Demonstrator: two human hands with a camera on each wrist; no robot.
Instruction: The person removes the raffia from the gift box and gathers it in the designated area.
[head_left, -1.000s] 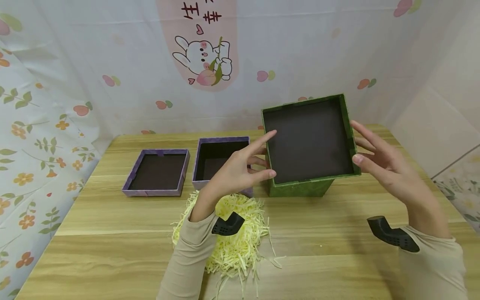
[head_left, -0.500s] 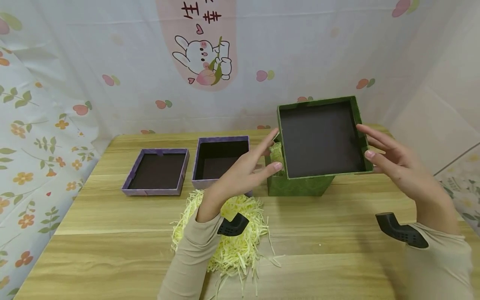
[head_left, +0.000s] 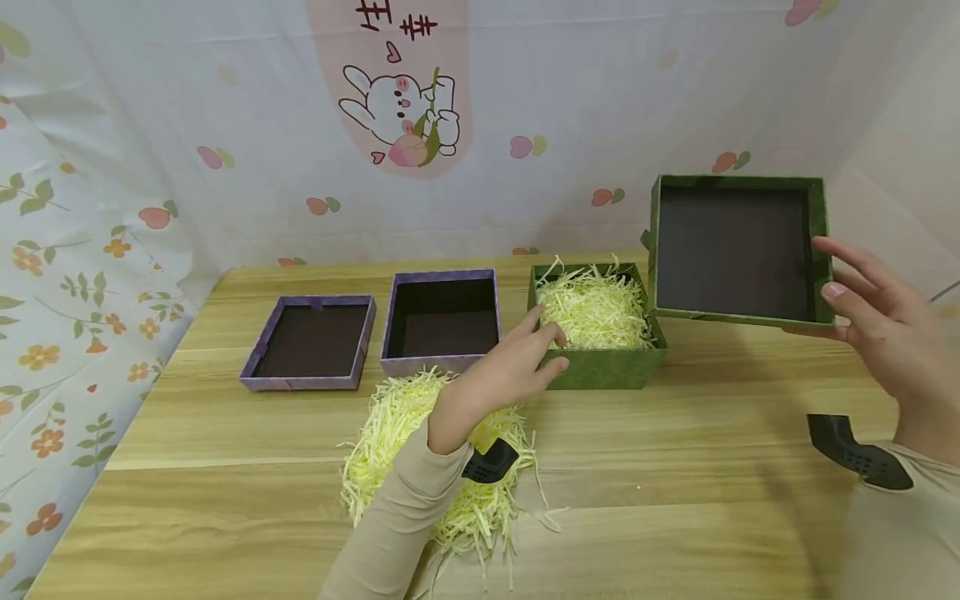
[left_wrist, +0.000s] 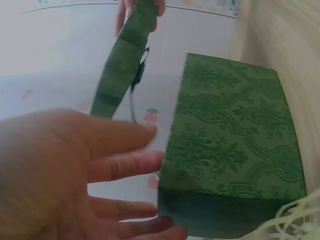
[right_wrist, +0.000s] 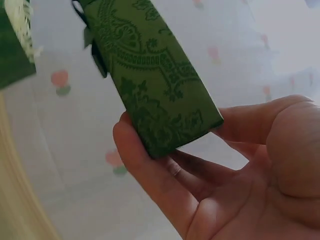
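My right hand (head_left: pixel 892 312) grips the right side of a green box lid (head_left: pixel 738 250), held up with its dark inside facing me. In the right wrist view, thumb and fingers pinch the patterned edge of the lid (right_wrist: pixel 160 75). A green box (head_left: pixel 600 369) stands below and left of it, filled with pale yellow shredded paper (head_left: pixel 596 312). Near that box's left front corner is my left hand (head_left: pixel 510 367), fingers loosely spread and holding nothing. The left wrist view has its fingertips close to the patterned green box (left_wrist: pixel 230 130); whether they touch is unclear.
A purple box (head_left: pixel 442 364) stands left of the green one, with only its dark inside showing. Farther left lies a purple lid (head_left: pixel 300 384), inside up. A heap of yellow shredded paper (head_left: pixel 397 425) lies on the wooden table (head_left: pixel 225 500), partly behind my left forearm.
The green lid has moved right, off the green box, in my right hand, uncovering the shredded paper inside. My left hand has come away from the lid and sits lower, by the box.
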